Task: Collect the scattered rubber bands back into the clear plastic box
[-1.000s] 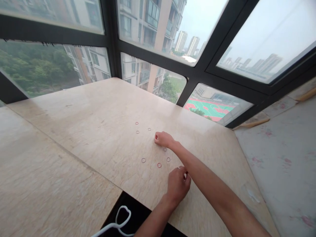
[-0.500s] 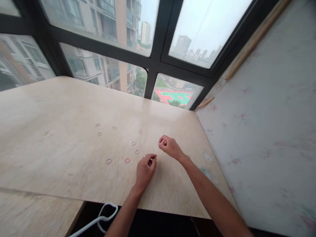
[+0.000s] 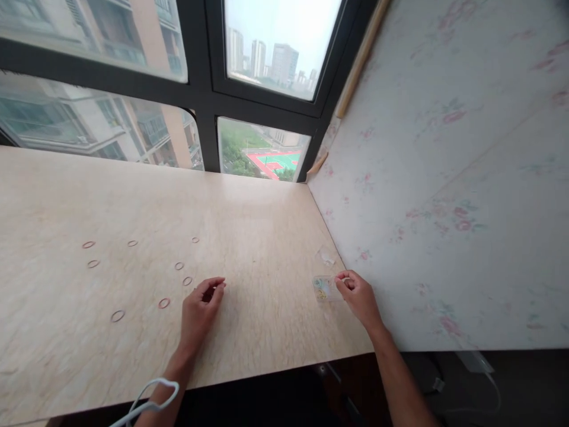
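Observation:
My left hand (image 3: 202, 305) rests on the stone-patterned counter with thumb and fingertips pinched together; what they hold, if anything, is too small to name. To its left lie several thin coloured rings, like small rubber bands: a red ring (image 3: 164, 303), a purple ring (image 3: 118, 316), and a dull purple ring (image 3: 187, 281) nearest the hand. Over at the right, my right hand (image 3: 359, 296) is pinched closed at the edge of a small clear plastic box (image 3: 328, 296). Small coloured rings sit inside the box's compartments. Whether a ring is between those fingertips I cannot make out.
A crumpled piece of clear plastic (image 3: 326, 255) lies behind the box, near the flower-papered wall (image 3: 422, 207). Dark window frames (image 3: 207, 118) stand along the counter's back edge. A white looped cable (image 3: 153, 405) crosses in front of my left forearm.
My right hand has moved right, from above the counter with a small ring in its pinch, to the clear box. The view has turned right. My left hand stays pinched near the rings.

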`<state>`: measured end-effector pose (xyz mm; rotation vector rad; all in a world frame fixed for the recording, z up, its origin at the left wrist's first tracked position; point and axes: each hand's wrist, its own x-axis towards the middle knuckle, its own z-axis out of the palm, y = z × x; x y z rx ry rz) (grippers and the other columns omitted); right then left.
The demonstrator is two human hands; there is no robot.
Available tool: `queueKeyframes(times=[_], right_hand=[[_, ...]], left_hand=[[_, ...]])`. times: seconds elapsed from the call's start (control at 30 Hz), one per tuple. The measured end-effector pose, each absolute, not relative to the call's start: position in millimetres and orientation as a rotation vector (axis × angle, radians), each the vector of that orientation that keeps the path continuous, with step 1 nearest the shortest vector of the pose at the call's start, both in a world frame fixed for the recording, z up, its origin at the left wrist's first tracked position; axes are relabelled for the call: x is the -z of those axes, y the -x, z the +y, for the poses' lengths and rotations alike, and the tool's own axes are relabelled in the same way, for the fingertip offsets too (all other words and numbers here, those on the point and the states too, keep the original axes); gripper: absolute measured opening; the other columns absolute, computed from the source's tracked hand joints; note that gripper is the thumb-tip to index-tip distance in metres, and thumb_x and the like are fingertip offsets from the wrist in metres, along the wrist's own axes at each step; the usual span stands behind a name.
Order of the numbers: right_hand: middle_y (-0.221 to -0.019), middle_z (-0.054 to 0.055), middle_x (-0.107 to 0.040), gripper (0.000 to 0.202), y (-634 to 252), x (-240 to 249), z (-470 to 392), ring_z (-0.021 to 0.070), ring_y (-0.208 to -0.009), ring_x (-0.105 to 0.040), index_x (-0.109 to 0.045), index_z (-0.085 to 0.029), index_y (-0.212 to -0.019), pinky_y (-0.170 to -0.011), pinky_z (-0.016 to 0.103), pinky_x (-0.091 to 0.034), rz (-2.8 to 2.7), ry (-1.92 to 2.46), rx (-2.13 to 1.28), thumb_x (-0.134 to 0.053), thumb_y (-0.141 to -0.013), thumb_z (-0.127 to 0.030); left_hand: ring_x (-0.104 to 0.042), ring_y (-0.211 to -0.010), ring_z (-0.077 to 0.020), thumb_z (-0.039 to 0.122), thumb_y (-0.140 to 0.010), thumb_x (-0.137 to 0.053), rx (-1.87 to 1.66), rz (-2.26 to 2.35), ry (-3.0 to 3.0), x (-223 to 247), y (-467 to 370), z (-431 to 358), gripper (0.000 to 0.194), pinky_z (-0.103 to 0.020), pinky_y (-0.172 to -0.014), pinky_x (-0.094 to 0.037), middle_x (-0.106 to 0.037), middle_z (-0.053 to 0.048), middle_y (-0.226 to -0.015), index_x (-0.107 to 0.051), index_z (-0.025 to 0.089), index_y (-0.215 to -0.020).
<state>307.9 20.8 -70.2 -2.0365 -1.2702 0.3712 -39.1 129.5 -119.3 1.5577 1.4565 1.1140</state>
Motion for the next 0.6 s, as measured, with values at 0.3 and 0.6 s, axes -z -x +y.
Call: queueKeyframes(times=[0.3, 0.6], right_hand=[[-0.049, -0.005, -0.041, 0.03, -315.2, 82.3, 11.8, 0.013, -0.048, -0.041, -0.065, -0.019, -0.089, -0.05, 0.024, -0.029, -1.304, 2.067, -0.302, -0.048, -0.085, -0.044], [-0.055, -0.002, -0.054, 0.031, -276.4, 117.1, -38.6, 0.0113, -0.048, -0.051, -0.07, -0.016, -0.089, -0.051, 0.02, -0.042, -1.442, 1.782, -0.296, -0.052, -0.09, -0.041]], left_hand=[[-0.066, -0.081, -0.0211, 0.043, -0.078, -0.059, -1.091, 1.508, -1.534, 113.9, 35.9, 126.2, 0.031, -0.031, -0.075, -0.053, -0.07, -0.006, -0.089, -0.067, 0.018, -0.093], [-0.065, -0.076, -0.0183, 0.04, -0.078, -0.06, -1.052, 1.424, -1.494, 113.2, 42.1, 132.5, 0.027, -0.027, -0.067, -0.052, -0.07, -0.005, -0.086, -0.068, 0.017, -0.091]])
